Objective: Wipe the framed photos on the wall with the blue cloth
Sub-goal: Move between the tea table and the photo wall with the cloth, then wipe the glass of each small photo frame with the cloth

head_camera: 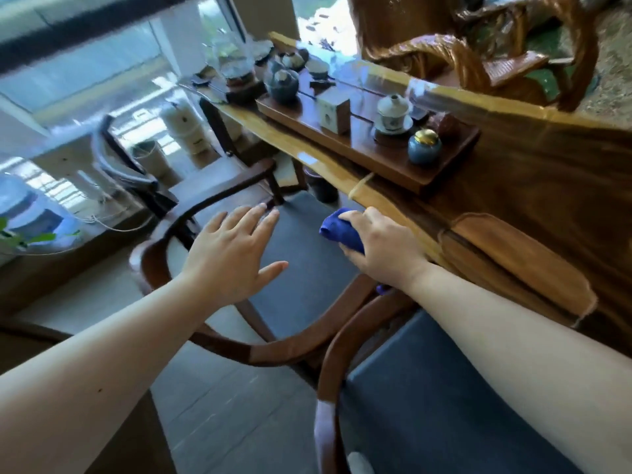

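Observation:
My right hand (383, 248) is closed around a bunched blue cloth (342, 230), right at the front edge of a long wooden tea table (547, 206). Part of the cloth sticks out to the left of my fingers, and a small bit shows below my wrist. My left hand (232, 258) hovers flat with fingers spread above the grey seat of a round-backed wooden chair (301, 254), holding nothing. No framed photos or wall are in view.
A dark wooden tray (342, 142) on the table carries teapots, a lidded cup (393, 112), a blue jar (424, 148) and a small box (335, 111). A second chair (403, 398) stands nearer, under my right arm. A carved wooden armchair sits behind the table. Windows and bins lie far left.

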A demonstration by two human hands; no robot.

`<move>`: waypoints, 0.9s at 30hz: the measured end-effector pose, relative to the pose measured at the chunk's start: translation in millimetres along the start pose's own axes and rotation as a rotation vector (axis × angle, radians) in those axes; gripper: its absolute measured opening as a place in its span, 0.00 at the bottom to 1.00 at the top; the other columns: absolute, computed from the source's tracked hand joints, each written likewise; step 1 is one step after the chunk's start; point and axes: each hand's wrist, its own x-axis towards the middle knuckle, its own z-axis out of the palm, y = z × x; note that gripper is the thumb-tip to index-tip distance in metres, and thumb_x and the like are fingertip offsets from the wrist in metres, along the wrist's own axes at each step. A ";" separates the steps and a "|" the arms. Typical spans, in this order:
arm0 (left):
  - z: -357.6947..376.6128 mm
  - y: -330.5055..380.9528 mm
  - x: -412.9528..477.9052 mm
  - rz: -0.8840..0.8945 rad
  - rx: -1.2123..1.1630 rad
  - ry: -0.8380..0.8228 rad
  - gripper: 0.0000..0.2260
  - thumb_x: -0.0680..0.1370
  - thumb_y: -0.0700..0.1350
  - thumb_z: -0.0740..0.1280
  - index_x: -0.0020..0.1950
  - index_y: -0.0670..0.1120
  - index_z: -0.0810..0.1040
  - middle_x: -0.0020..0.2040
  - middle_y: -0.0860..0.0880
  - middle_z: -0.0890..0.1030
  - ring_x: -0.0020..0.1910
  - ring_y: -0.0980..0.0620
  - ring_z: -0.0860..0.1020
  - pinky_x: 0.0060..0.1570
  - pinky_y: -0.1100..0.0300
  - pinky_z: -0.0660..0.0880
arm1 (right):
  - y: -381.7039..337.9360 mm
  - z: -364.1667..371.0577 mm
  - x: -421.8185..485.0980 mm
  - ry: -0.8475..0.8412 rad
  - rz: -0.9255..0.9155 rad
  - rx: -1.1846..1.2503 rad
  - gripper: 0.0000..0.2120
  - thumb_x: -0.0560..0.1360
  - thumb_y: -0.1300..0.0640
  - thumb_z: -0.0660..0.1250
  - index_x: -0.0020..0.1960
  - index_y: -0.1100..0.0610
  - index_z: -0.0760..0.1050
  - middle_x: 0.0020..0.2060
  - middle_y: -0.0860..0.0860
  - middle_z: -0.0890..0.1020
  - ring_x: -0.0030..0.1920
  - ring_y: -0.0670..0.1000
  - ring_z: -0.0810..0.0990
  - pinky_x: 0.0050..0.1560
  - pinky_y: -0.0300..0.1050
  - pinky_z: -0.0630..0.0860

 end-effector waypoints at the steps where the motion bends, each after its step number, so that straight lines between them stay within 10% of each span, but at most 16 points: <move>1: -8.5 -18.1 -13.7 -0.034 0.000 0.021 0.37 0.74 0.69 0.51 0.75 0.46 0.58 0.74 0.43 0.66 0.73 0.43 0.63 0.70 0.43 0.62 | -23.8 -1.7 12.3 0.010 -0.040 0.018 0.20 0.72 0.47 0.66 0.62 0.52 0.71 0.46 0.55 0.76 0.44 0.58 0.78 0.37 0.54 0.78; 27: -150.5 -371.5 -337.3 -0.776 0.346 0.230 0.34 0.74 0.64 0.60 0.72 0.45 0.62 0.70 0.42 0.70 0.70 0.42 0.66 0.67 0.42 0.64 | -560.0 7.1 204.2 0.184 -0.751 0.192 0.24 0.72 0.43 0.64 0.65 0.47 0.64 0.55 0.53 0.74 0.44 0.59 0.80 0.36 0.48 0.73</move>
